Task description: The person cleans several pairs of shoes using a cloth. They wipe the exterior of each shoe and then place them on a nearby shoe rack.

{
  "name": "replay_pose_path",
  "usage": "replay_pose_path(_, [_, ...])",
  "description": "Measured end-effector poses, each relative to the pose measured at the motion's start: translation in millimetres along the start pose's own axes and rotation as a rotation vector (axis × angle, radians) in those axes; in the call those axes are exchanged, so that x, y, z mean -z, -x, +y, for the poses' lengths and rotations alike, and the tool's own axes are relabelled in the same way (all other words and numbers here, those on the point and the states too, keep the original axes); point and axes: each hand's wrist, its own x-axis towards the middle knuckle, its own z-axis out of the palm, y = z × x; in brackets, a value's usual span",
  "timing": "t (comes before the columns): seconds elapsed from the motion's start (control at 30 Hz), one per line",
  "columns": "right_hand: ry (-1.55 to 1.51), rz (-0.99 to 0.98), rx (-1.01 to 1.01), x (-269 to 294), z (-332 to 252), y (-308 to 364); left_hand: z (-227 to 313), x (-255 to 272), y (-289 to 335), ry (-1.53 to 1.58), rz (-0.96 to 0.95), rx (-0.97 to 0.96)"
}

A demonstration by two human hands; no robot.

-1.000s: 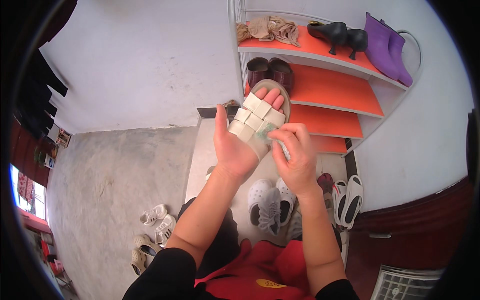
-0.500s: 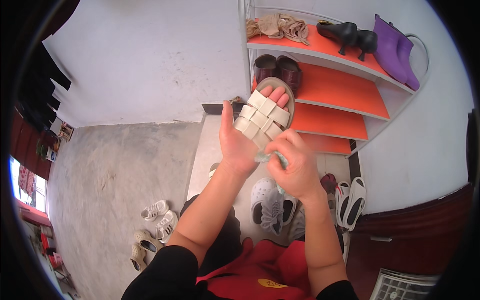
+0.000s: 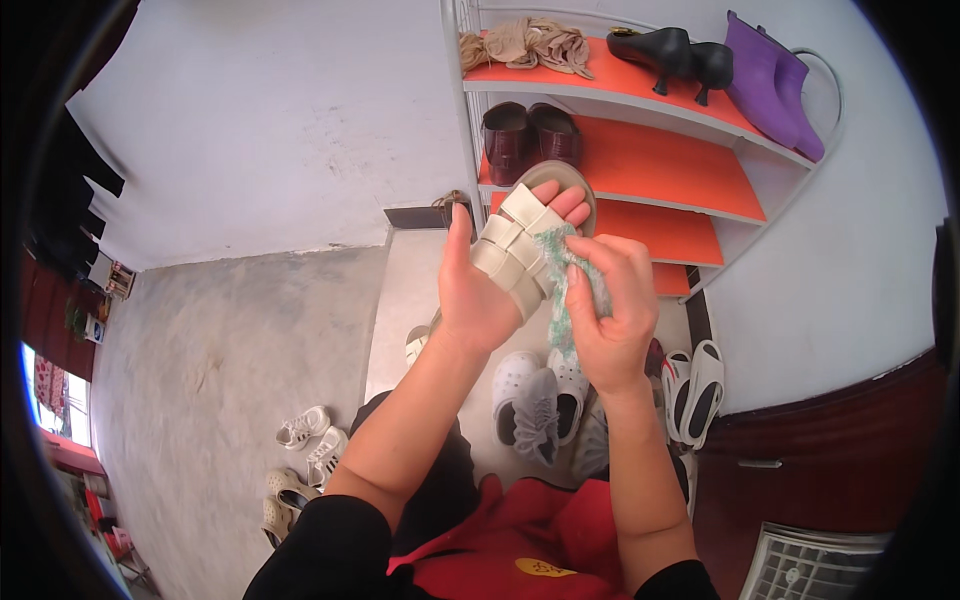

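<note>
Just this side of the shoe rack (image 3: 670, 165), between the two forearms, sits the cream sandal (image 3: 510, 245), held up with its toe end pointing far. Broad pale straps cross one another in a woven pattern, smooth and faintly shiny, and a beige sole rim curves round the far end. Look at the left hand (image 3: 475, 302): palm up and spread flat, it is slipped under those straps, fingertips poking out at the toe, thumb standing well apart on the left. Over on the right, the right hand (image 3: 617, 305) has thumb and fingers together, clamped on a crumpled green-and-white cloth (image 3: 562, 315), whose far end lies against the right edge of the straps while a loose part hangs on the near side.

Now for the room: beyond the toe come the rack's shelf edges and the dark wine-red shoes (image 3: 530, 140); how close, I cannot tell. Off to the left, the grey floor (image 3: 240, 330) runs wide up to the white wall (image 3: 280, 130). On the near side, white clogs (image 3: 512, 388) stand below the hands, with white-and-black slippers (image 3: 694, 395) to their right.
</note>
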Motion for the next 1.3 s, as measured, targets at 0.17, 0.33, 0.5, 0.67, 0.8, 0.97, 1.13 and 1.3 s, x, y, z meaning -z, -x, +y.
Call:
replay_pose_path(0.17, [0.113,-0.03,-0.013,3.7,9.8,5.2,-14.7,4.2,0.6,-0.157,0.003,0.093])
replay_pose_path(0.33, [0.182,-0.152,-0.073,15.4,19.7,5.7,-16.1,12.0,-2.2,-0.098,0.001,0.104])
replay_pose_path(0.5, [0.149,0.016,-0.092,19.9,20.4,1.4,-15.4,7.5,-1.6,-0.079,-0.024,0.099])
replay_pose_path(0.67, [0.024,-0.187,-0.141,12.1,10.2,7.2,-22.0,13.8,-2.0,-0.155,-0.026,0.121])
replay_pose_path(0.8, [-0.06,-0.302,-0.201,21.9,18.0,9.0,-21.1,14.0,-2.5,-0.139,-0.024,0.116])
replay_pose_path(0.97, [-0.11,-0.128,-0.223,15.5,19.2,7.8,-19.9,10.8,-2.7,-0.079,-0.006,0.11])
replay_pose_path(1.13, [-0.314,-0.729,-0.39,30.1,6.4,5.9,-20.4,14.5,-3.5,-0.063,-0.002,0.094])
replay_pose_path(1.3, [-0.372,-0.313,-0.354,20.8,12.2,10.5,-21.7,13.9,-4.8,-0.087,-0.014,0.086])
